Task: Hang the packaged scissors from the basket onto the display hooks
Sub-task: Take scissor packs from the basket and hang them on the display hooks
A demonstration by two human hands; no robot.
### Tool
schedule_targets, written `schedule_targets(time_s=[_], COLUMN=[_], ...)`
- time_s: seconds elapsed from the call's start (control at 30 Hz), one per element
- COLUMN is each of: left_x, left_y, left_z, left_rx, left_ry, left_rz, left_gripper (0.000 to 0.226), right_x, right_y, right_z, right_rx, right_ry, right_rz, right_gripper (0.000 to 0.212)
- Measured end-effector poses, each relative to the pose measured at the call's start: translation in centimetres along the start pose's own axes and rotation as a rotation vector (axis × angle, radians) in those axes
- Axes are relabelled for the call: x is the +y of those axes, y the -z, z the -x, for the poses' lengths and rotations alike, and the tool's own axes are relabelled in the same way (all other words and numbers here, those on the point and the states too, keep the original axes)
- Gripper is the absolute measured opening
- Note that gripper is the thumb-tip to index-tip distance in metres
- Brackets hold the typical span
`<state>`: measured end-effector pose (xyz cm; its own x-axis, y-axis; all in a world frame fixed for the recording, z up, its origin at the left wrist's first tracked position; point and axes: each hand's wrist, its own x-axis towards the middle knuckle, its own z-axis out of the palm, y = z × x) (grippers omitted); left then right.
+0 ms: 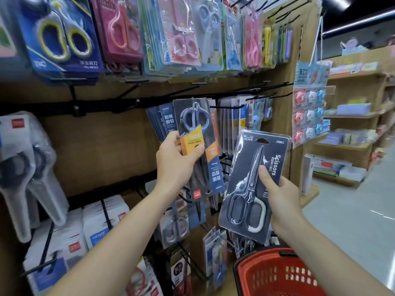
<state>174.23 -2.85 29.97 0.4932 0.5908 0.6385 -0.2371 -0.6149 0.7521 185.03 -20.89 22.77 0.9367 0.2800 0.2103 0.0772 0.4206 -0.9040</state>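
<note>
At the rack, the left hand point(175, 159) pinches a blue-handled pack point(192, 124) near the display hooks point(226, 107) at one o'clock; the right hand point(280, 195) grips the grey pack point(254, 184) at four, red basket point(275, 272) at five. Hanging step, I'd judge: next, hole meets hook.

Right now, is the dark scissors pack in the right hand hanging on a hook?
No, the right hand grips the dark scissors pack in mid-air, hanging from nothing.

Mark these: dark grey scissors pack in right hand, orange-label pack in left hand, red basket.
dark grey scissors pack point(249, 188): head view, on the scissors' pivot.
orange-label scissors pack point(191, 137): head view, on the orange label.
red basket point(267, 280): head view, on its red wall.
</note>
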Motion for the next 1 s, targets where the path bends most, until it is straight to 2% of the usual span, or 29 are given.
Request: schedule_targets(time_s=[0.13, 0.33, 0.43, 0.5, 0.57, 0.77, 1.0], left_x=[-0.8, -0.8, -0.3, -0.2, -0.2, -0.7, -0.8], left_y=[0.3, -0.8, -2.8, -4.1, -4.8, -5.9, -7.3], left_z=[0.5, 2.5, 4.7, 6.1, 7.1, 7.5, 7.6], left_rx=[0.002, 0.128, 0.153, 0.142, 0.145, 0.112, 0.064], left_ry=[0.140, 0.287, 0.393, 0.487, 0.562, 0.629, 0.510], left_rz=[0.185, 0.502, 0.691, 0.766, 0.838, 0.804, 0.792], left_gripper=[0.023, 0.021, 0.023, 0.017, 0.020, 0.016, 0.026], right_x=[-0.6, 1.5, 2.5, 2.4, 2.1, 1.6, 2.5], right_y=[0.7, 2.2, 2.4, 2.6, 3.1, 4.1, 4.7], right_z=[0.2, 0.5, 0.7, 0.5, 0.3, 0.0, 0.6], right_rx=[-0.086, -0.257, -0.300, -0.316, -0.311, -0.303, -0.300], right_ry=[-0.040, -0.400, -0.388, -0.357, -0.327, -0.280, -0.328], right_rz=[0.002, -0.238, -0.297, -0.328, -0.360, -0.328, -0.331], right_gripper=[0.022, 0.051, 0.054, 0.052, 0.048, 0.039, 0.037])
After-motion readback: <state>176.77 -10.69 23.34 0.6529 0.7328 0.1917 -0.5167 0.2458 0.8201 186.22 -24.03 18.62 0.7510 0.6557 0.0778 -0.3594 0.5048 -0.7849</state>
